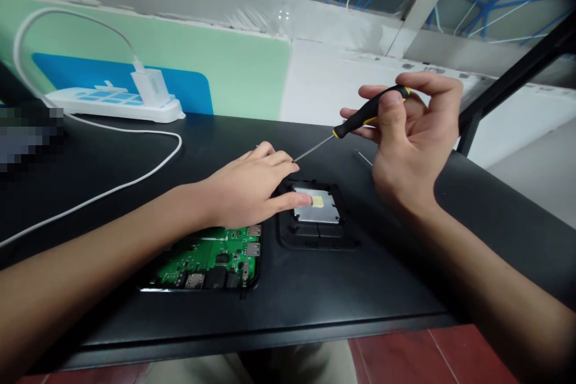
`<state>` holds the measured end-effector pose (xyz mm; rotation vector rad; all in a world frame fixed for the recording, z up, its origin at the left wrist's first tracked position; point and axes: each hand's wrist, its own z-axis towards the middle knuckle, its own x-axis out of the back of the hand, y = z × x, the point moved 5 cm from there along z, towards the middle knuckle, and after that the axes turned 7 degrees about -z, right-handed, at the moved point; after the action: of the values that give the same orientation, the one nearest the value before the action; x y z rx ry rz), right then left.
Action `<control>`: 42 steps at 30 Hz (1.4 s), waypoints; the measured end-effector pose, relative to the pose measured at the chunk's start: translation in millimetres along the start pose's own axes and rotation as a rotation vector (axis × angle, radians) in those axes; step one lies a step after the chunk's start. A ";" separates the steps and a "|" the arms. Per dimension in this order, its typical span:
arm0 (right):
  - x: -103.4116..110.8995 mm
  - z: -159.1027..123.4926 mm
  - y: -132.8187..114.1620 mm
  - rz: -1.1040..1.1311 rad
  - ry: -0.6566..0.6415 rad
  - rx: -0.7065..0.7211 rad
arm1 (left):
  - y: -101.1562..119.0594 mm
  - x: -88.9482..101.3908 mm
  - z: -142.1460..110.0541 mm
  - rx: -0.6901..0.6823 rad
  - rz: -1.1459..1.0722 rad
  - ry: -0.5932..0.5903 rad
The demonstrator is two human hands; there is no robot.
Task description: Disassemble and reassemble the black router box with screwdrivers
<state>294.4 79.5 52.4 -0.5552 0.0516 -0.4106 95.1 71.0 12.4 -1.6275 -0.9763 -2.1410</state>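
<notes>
My right hand (414, 132) grips a black and yellow screwdriver (366, 114), its shaft slanting down to the left. The tip meets the fingertips of my left hand (254, 186); a tiny dark spot there is too small to name. That left hand has its fingers stretched and its thumb apart, over the edge of a black plastic cover (310, 243). A silver metal plate (306, 214) with a pale yellow pad (317, 201) is on the cover, and the thumb tip lies at the pad. Under my left wrist, a green circuit board (207, 258) in a black case is partly hidden.
A white power strip (121, 109) with a plugged-in charger (150, 87) stands against the wall. Its white cable (135, 131) curls over the black table (315, 294). Another thin metal shaft (363, 158) lies behind my right hand. A black frame bar (517, 66) rises at right.
</notes>
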 end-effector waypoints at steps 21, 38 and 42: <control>-2.3 -2.9 -11.3 -0.037 0.058 0.096 | 7.0 3.8 1.8 -0.123 -0.039 0.021; -3.9 -5.8 -13.1 -0.046 0.048 0.121 | 5.7 2.0 2.0 -0.107 -0.050 -0.003; -3.6 -6.9 -13.4 -0.058 0.044 0.140 | 5.6 2.0 2.1 -0.107 -0.051 0.002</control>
<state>285.2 67.0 53.3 -0.4102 0.0488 -0.4798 99.2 68.7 16.5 -1.6652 -0.9272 -2.2639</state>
